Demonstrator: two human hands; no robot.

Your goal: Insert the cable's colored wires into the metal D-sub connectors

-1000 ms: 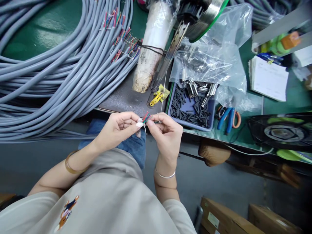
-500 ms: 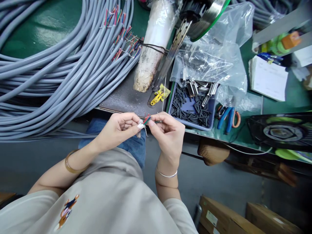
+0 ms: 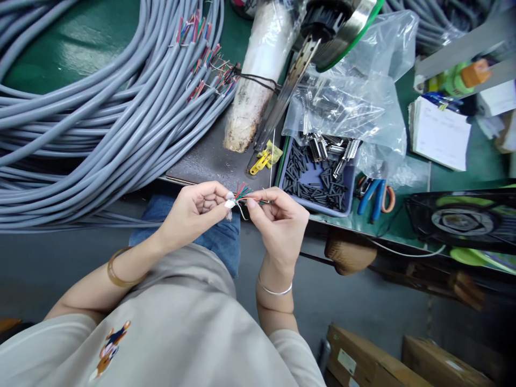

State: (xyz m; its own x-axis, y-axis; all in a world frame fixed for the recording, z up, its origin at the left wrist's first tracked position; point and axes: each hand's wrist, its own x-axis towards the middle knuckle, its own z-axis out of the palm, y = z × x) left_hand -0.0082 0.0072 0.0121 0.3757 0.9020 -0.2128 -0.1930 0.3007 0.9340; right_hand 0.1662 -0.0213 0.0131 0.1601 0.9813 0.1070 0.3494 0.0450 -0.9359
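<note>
Just off the table's front edge, my left hand (image 3: 201,208) pinches a cable end, from which thin coloured wires (image 3: 242,192) fan out, red, green and white among them. The cable's grey jacket is mostly hidden by the fingers. My right hand (image 3: 278,217) is closed in a pinch on some of these wires, close to the left fingertips. A white strand hangs down between the hands. Above them on a dark board (image 3: 201,162) lies a yellow tool (image 3: 260,162).
Bundled grey cables (image 3: 100,129) cover the left. A blue tray (image 3: 318,207) holds black tubes and metal connectors beside a plastic bag (image 3: 355,102). Blue-handled pliers (image 3: 377,200), a notepad (image 3: 439,131) and a fan (image 3: 463,220) are at right; a solder spool (image 3: 350,32) is at the top.
The wires between my hands have spread apart, and my right hand has shifted slightly to the right. The view has moved a little.
</note>
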